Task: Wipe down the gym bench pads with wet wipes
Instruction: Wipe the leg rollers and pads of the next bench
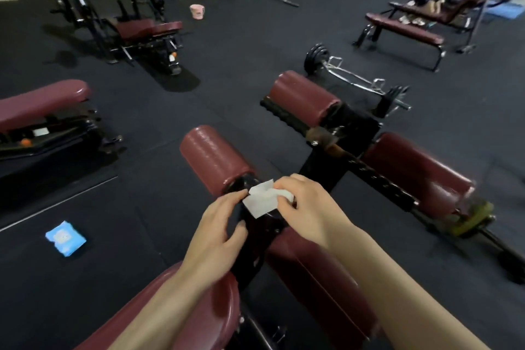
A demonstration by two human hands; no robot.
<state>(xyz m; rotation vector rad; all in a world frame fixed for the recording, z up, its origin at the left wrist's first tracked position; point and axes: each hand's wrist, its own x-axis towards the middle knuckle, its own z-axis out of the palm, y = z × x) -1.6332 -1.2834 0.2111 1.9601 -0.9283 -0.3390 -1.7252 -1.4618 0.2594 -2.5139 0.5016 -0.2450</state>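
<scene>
pinching a white wet wipe [262, 200] at frame centre, left hand [218, 233] and right hand [308, 204] both grip it above the bench pad [211, 158].

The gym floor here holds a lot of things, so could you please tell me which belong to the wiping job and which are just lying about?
Part of the job:
- wet wipe, held by the left hand and right hand
- roller pad ahead of the hands
- blue wipes pack on the floor

Just lying about:
- pink cup
- barbell
</scene>
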